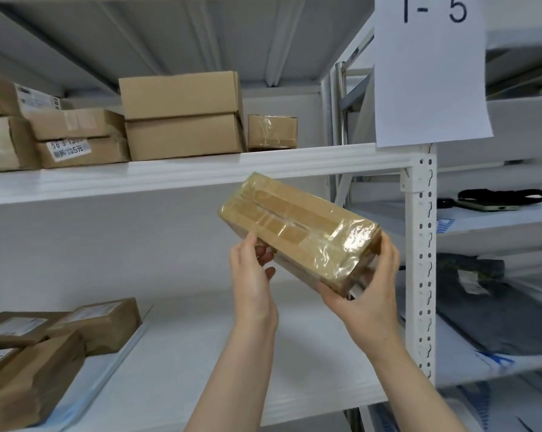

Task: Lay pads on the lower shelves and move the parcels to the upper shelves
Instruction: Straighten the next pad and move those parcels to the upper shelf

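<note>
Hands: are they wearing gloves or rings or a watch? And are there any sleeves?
No gloves. The left hand and the right hand are both bare, with no rings showing on the fingers in view. No watch or band sits on either wrist. The left forearm and the right forearm are bare down to the bottom of the picture, so no sleeve is in view.

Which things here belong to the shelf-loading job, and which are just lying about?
Job: taped parcel, held by left hand and right hand; upper shelf; stacked boxes; lower-shelf parcels; white pad.
Lying about: paper sign, phone, grey bag.
</note>
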